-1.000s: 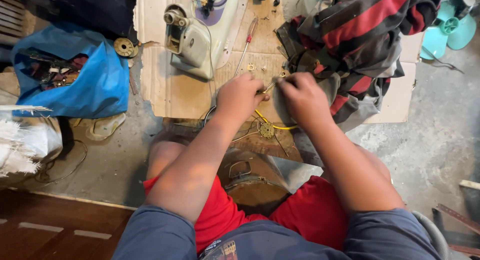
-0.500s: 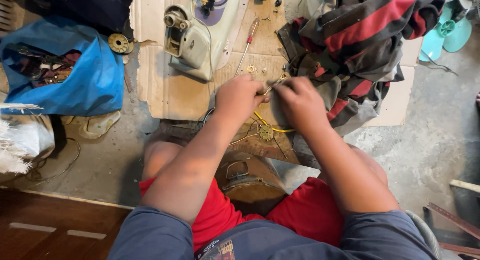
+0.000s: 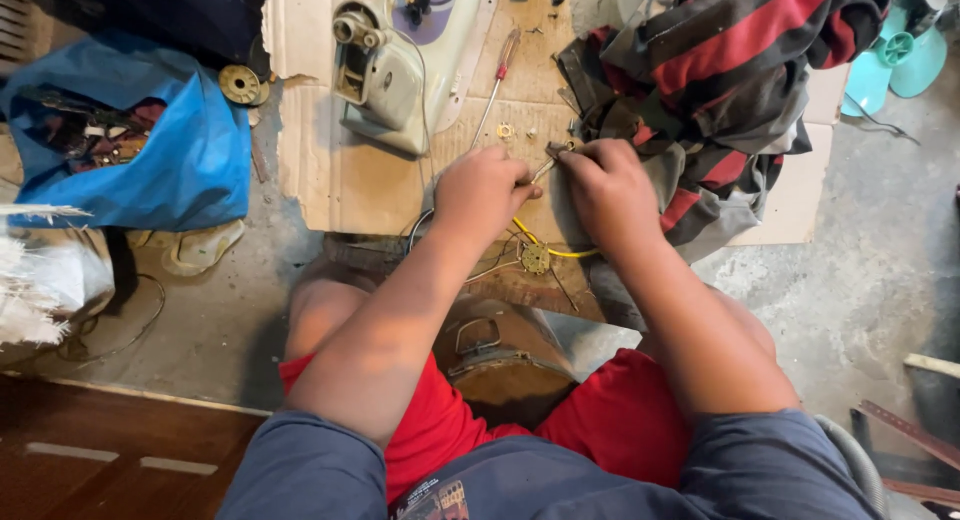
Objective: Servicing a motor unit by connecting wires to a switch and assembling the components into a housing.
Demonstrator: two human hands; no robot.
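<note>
At frame centre, the left hand [image 3: 483,192] and right hand [image 3: 606,185] both close on a small metal tool [image 3: 546,166] above a yellow wire [image 3: 545,248].

Open blue plastic bag [image 3: 190,150] at left, white bag [image 3: 50,270] below

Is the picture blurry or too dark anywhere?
Head view: the left hand and right hand are sharp and evenly lit; the top left corner behind the blue bag is dark; the white bundle at the left edge looks washed out.
</note>
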